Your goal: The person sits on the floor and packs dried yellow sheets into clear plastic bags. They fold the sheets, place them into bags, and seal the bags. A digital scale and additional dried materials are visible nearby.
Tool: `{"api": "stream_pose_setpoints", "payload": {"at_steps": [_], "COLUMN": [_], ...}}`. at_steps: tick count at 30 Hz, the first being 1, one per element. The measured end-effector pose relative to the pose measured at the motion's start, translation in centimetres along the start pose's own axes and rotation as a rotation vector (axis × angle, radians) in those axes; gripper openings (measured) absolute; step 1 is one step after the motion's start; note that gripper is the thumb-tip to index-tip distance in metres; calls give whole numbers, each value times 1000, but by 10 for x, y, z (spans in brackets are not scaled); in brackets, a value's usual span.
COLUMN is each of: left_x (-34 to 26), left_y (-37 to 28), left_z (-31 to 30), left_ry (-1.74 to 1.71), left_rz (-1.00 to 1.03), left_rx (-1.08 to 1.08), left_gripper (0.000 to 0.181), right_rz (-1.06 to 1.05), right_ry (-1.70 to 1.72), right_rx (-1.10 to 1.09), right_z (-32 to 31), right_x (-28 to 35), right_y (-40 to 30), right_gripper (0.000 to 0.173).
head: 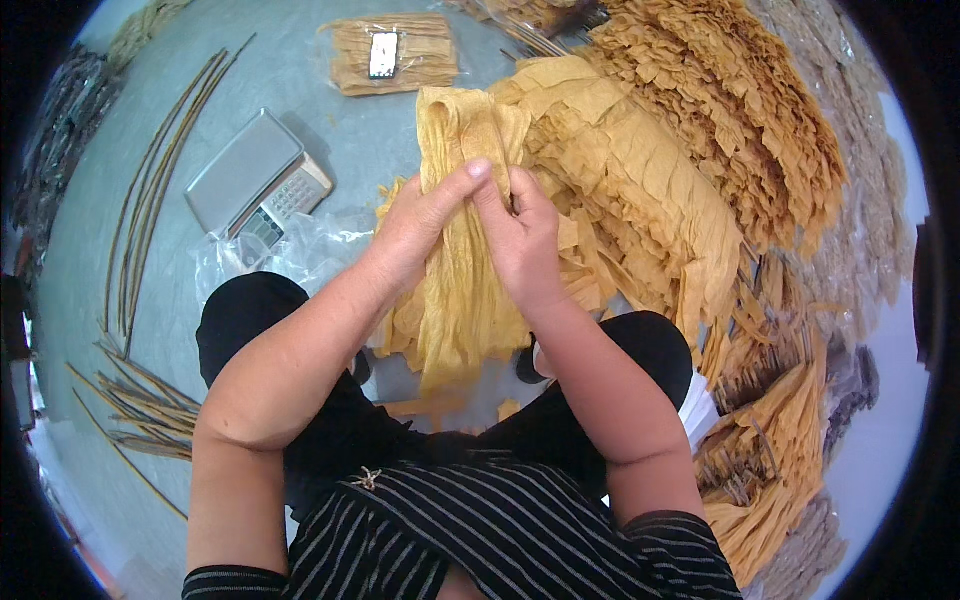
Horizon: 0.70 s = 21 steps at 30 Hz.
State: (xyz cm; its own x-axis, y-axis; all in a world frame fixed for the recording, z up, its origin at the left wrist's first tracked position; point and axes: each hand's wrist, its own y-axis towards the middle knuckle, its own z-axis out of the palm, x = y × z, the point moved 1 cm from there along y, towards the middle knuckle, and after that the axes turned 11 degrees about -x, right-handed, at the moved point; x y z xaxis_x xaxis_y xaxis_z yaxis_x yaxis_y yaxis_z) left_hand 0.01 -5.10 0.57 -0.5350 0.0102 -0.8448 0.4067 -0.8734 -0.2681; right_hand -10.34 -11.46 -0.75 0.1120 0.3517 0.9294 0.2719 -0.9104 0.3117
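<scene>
My left hand (411, 229) and my right hand (525, 247) grip a long strip of pleated, pale yellow sheet (457, 307), which looks like dried tofu skin. Both thumbs meet on its front, just below a folded-over top end. From there the strip hangs down between my knees, its lower end blurred. Beneath my hands lie loose yellow pieces (401, 322), partly hidden by the strip. Close to my right hand, a thick stack of similar folded sheets (637, 180) leans to the right.
A digital scale (247, 176) stands at left, with clear plastic bags (315, 244) beside it. Ahead, a phone (383, 55) rests on a bagged bundle (345, 49). Thin sticks (161, 165) lie farther left. Large sheet piles (720, 97) and a stick-filled bundle (780, 450) occupy the right.
</scene>
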Motion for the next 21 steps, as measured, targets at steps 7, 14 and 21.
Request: {"api": "stream_pose_setpoints", "payload": {"at_steps": [7, 14, 21], "left_x": [-5, 4, 3], "left_y": [6, 5, 3], "left_z": [-1, -4, 6], "left_ry": [-13, -15, -88], "left_rz": [102, 74, 178], "left_rx": [-129, -175, -185], "left_gripper": [47, 50, 49], "right_rz": [-239, 73, 195], "right_ry": [-43, 107, 337], "right_rx": [-1, 127, 31], "right_z": [5, 0, 0], "right_x": [10, 3, 4], "right_y": [-6, -7, -9], "right_gripper": [15, 19, 18]}}
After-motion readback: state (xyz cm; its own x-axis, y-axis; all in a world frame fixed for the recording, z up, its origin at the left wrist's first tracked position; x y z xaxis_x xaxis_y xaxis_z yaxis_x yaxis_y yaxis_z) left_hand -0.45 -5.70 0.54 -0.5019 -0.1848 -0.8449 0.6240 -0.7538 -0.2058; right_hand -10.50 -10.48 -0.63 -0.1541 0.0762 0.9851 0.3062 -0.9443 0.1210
